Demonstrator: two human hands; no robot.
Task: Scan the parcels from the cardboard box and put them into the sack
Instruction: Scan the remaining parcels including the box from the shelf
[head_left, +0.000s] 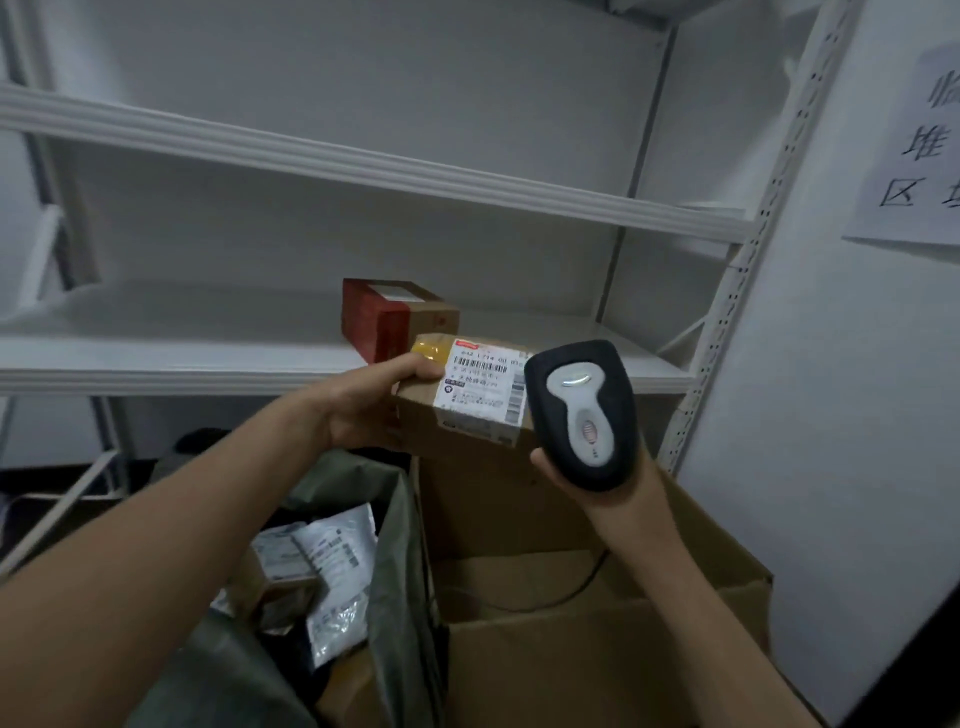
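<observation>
One cardboard parcel (475, 400) in left hand (363, 410), rounded scanner (582, 410) in right hand (608, 506)

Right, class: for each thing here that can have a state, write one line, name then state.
parcel: closed, label facing up, held by left hand.
scanner: gripped by right hand, head near the parcel's label.
sack: open, other parcels inside.
cardboard box: open, flaps up.
red box: closed, standing on shelf.
</observation>
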